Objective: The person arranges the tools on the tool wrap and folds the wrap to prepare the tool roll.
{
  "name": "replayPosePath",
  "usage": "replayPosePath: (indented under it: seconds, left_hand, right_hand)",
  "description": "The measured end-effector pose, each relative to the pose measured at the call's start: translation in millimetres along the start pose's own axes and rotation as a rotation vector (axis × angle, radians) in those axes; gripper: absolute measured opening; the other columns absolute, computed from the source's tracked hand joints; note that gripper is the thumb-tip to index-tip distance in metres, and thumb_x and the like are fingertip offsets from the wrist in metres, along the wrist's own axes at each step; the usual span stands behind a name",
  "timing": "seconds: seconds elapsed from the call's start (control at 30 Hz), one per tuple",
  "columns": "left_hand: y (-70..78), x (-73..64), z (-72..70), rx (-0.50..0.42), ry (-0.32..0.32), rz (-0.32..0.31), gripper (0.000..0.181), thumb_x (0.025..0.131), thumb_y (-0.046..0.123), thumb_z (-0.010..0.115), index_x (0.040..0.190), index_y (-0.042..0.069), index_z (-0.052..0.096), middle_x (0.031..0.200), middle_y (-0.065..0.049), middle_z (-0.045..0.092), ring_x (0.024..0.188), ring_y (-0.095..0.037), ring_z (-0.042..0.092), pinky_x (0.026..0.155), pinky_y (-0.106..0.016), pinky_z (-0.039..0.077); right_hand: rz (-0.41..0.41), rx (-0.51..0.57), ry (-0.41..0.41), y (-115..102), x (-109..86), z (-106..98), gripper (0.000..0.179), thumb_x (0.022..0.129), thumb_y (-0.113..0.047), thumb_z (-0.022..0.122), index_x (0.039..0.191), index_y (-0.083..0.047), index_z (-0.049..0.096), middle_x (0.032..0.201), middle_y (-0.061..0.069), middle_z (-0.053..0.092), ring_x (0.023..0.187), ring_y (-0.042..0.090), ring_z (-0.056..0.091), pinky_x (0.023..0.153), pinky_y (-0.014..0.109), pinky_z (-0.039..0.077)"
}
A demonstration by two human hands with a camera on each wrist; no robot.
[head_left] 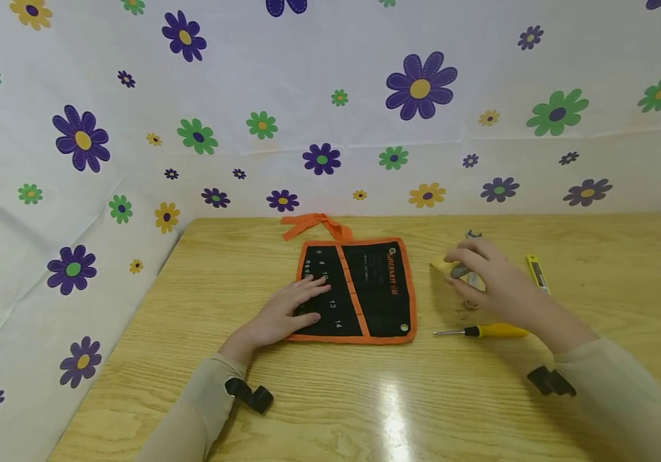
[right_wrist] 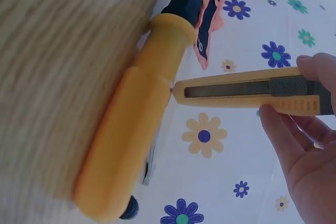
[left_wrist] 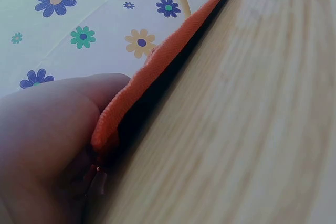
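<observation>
My left hand rests on the left part of a black tool pouch with orange trim, its fingers spread over the printed numbers. In the left wrist view the pouch's orange edge runs beside the hand. My right hand pinches a yellow utility knife between thumb and fingers, above the table right of the pouch. Below that hand lies a screwdriver with a yellow handle. A metal wrench is partly hidden behind the right hand.
Beyond the right hand lies a small yellow object with a dark label. An orange tie strap extends from the pouch's far edge. The wooden table meets a flower-patterned cloth at the back and left.
</observation>
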State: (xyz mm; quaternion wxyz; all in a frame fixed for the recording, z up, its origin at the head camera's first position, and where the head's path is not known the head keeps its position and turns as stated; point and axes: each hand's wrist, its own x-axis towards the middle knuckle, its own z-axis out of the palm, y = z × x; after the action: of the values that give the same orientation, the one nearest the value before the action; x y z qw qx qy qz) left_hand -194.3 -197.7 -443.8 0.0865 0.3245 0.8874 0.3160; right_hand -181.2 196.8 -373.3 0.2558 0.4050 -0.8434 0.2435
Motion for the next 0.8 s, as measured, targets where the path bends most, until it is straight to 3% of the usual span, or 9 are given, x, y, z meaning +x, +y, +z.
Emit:
replayPosePath:
  seconds: [0.07,0.2,0.3,0.47,0.67,0.8]
  left_hand:
    - [0.4,-0.2,-0.1,0.0,0.001,-0.002,0.055,0.097,0.033,0.056,0.147,0.02,0.039,0.154,0.003,0.028,0.144,-0.019,0.014,0.112,-0.054,0.012]
    - [0.8,-0.7,-0.5,-0.004,0.003,-0.004,0.055,0.097,0.032,0.057,0.147,0.02,0.039,0.154,0.002,0.029,0.144,-0.02,0.014,0.112,-0.053,0.012]
    - [0.4,-1.0,-0.4,-0.003,0.004,-0.004,0.055,0.096,0.032,0.057,0.147,0.02,0.04,0.154,0.002,0.029,0.144,-0.02,0.014,0.113,-0.053,0.011]
    - [0.1,-0.7,-0.3,0.001,0.0,-0.002,0.055,0.097,0.032,0.057,0.147,0.02,0.039,0.154,0.002,0.029,0.144,-0.019,0.014,0.113,-0.053,0.011]
    - [2.0,-0.8,-1.2,0.0,-0.004,-0.004,0.055,0.097,0.031,0.057,0.148,0.019,0.039,0.154,0.002,0.029,0.144,-0.02,0.014,0.113,-0.053,0.011]
    - [2.1,-0.6,-1.2,0.003,-0.005,-0.005,0.055,0.097,0.032,0.057,0.148,0.019,0.039,0.154,0.002,0.029,0.144,-0.019,0.014,0.113,-0.053,0.011]
  right_hand:
    - [0.03,0.007,0.02,1,-2.7,-1,0.047,0.097,-0.046,0.045,0.103,-0.003,0.063,0.106,0.013,0.055,0.086,0.018,0.058,0.076,0.019,0.044]
    - [0.14,0.001,0.067,1,-6.5,-2,0.019,0.087,-0.014,0.071,0.102,-0.003,0.065,0.103,0.009,0.056,0.084,0.017,0.06,0.074,0.013,0.045]
    - [0.24,-0.009,0.104,-1,-7.1,-4,0.032,0.075,0.005,0.077,0.104,-0.001,0.065,0.102,0.009,0.058,0.084,0.018,0.062,0.075,0.014,0.049]
    - [0.415,0.023,0.121,0,-7.8,-6,0.026,0.085,-0.001,0.071,0.109,0.003,0.062,0.102,0.011,0.062,0.09,0.022,0.062,0.072,0.006,0.045]
    - [0.509,0.023,0.159,4,-11.8,-8,0.026,0.089,-0.011,0.068,0.111,0.003,0.063,0.097,0.013,0.067,0.091,0.029,0.064,0.068,-0.002,0.037]
    - [0.564,0.048,0.202,3,-13.8,-10,0.026,0.091,-0.014,0.067,0.111,0.003,0.063,0.094,0.016,0.069,0.08,0.003,0.066,0.067,-0.001,0.039]
